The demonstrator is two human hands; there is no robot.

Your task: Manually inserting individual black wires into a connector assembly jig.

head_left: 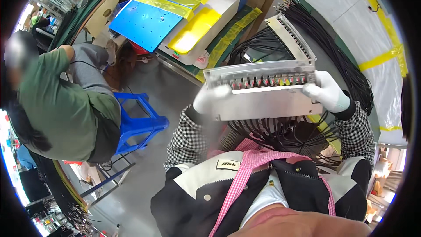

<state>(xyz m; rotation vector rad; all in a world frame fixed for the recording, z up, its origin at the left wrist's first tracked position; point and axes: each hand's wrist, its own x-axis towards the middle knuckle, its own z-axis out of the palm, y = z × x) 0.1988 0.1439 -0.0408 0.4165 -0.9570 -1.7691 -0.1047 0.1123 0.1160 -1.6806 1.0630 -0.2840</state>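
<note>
Before my chest I hold up a long silver metal cable fixture (272,101). A row of cable ends with red and yellow-green bits shows in its slot, under a clear strip. Black cables (280,134) hang from its underside toward my lap. My left hand (211,99), white-gloved and slightly blurred, grips the left end. My right hand (326,92), also gloved, is wrapped round the right end, with the thumb on the front face. Just beyond, a second metal fixture (290,37) with black cables lies tilted on the table.
A thick bundle of black cables (337,57) runs along the table's right side. At the far left of the table sit a blue perforated sheet (147,22) and yellow sheets (193,30). To my left, a person in green (66,101) sits by a blue plastic stool (140,120).
</note>
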